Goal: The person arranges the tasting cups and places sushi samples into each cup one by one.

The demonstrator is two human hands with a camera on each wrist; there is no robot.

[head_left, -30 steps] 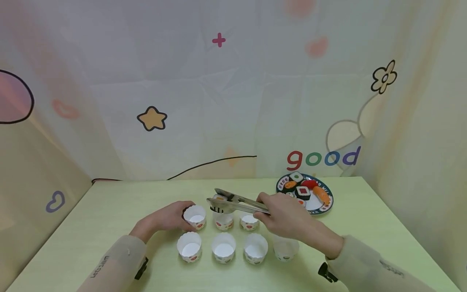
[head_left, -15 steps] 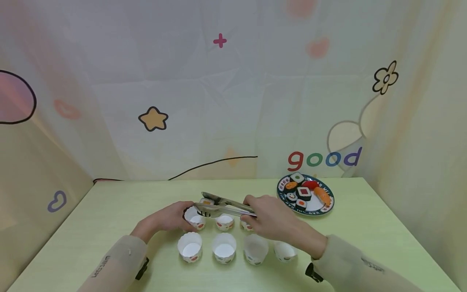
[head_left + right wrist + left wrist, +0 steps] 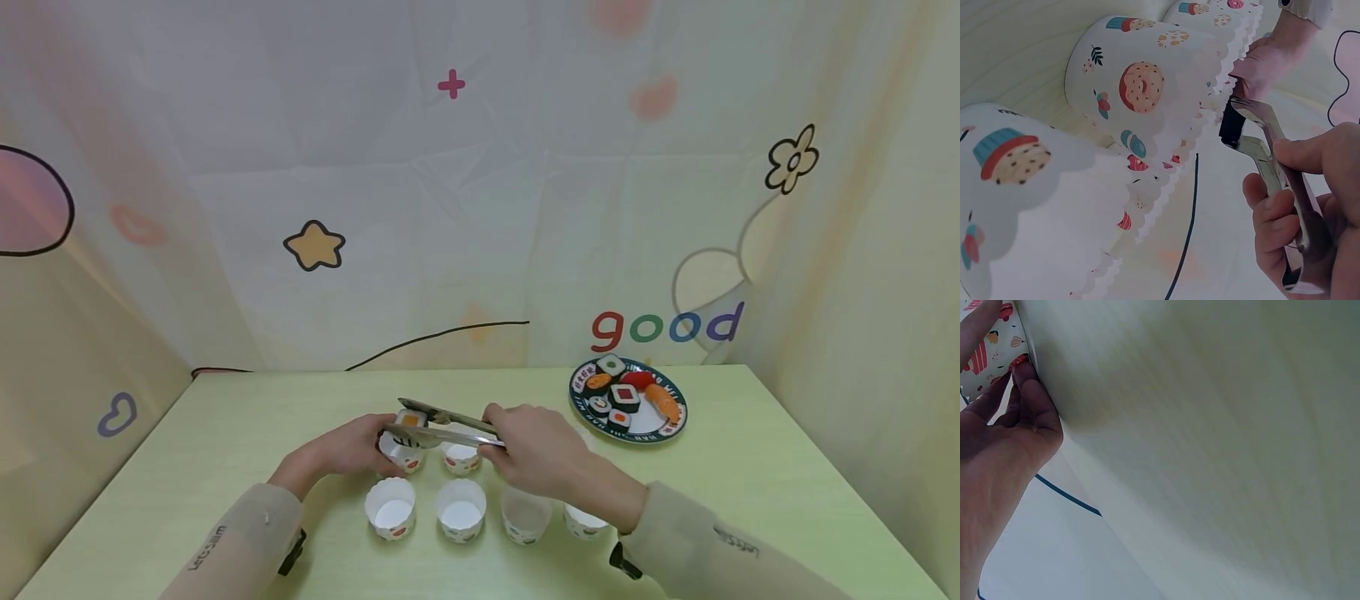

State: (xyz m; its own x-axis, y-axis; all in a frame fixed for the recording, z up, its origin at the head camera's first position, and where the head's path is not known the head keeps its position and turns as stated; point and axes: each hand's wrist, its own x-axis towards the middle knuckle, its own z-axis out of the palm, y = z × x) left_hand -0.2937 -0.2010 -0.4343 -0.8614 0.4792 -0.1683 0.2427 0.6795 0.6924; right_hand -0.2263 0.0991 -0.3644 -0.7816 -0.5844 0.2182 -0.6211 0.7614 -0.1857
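My right hand (image 3: 542, 450) grips metal tongs (image 3: 457, 435). Between the tong tips is a sushi roll piece (image 3: 410, 418) with an orange centre, just above the back-left paper cup (image 3: 403, 454). That same cup is held at its left side by my left hand (image 3: 347, 448), its thumb and fingers round the wall. In the left wrist view the left hand (image 3: 1007, 431) pinches the patterned cup (image 3: 997, 356). The right wrist view shows the right hand (image 3: 1316, 206) closed round the tongs (image 3: 1272, 150), with the dark-edged roll (image 3: 1232, 124) at their tips.
Behind on the right lies a round plate (image 3: 643, 435) with several sushi pieces. A front row of white cups (image 3: 391, 508) (image 3: 461, 510) stands nearer, and another cup (image 3: 461, 458) is beside the held one. The right forearm passes over the right-hand cups.
My right hand has moved left with the tongs and the roll, from above the second back cup to above the cup at my left hand. The left hand has stayed in place.
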